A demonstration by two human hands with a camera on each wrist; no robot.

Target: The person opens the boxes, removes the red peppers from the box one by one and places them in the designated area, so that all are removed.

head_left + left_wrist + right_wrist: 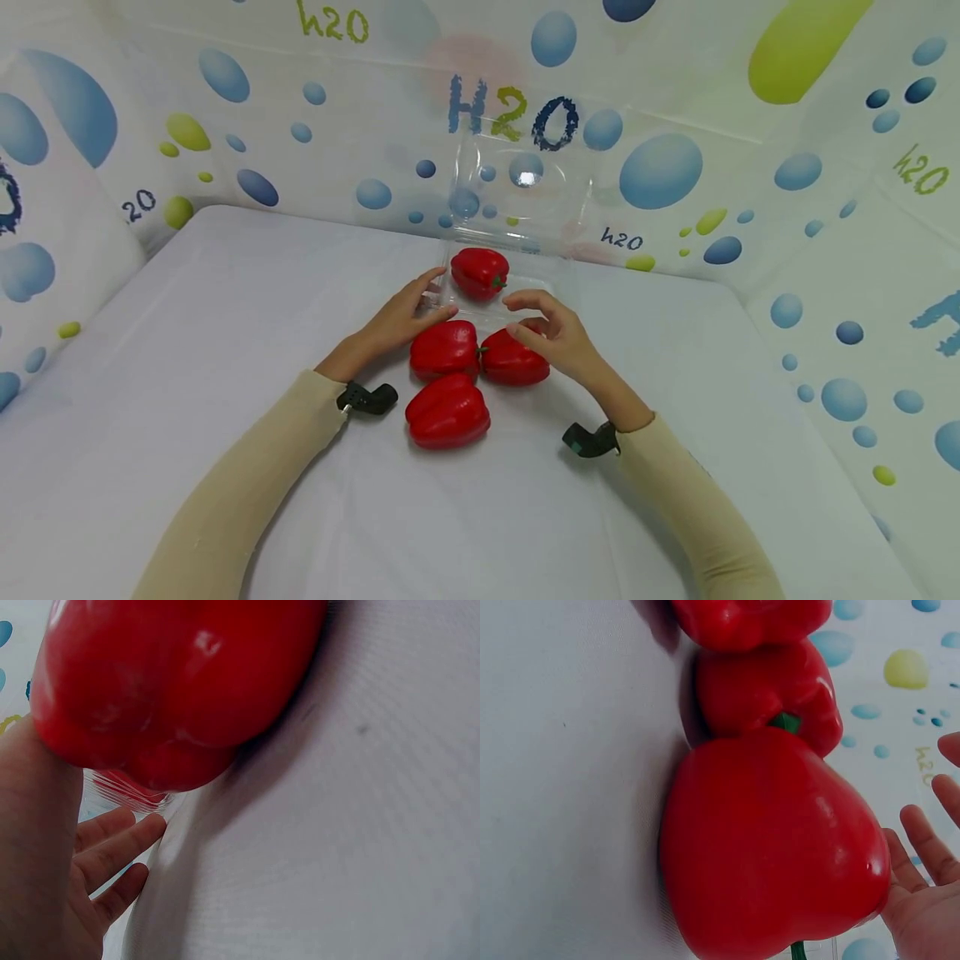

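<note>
A clear plastic clamshell container stands open at the back of the table, its lid upright against the wall. One red bell pepper lies in its base. Three more red peppers lie in front of it: a left one, a right one and a near one. My left hand rests with straight fingers against the container's left front rim, beside the left pepper. My right hand hovers with relaxed fingers over the right pepper, holding nothing.
The white table is walled on three sides by a bubble-patterned sheet. Bare cloth lies left, right and in front of the peppers. Beige sleeves cover both forearms.
</note>
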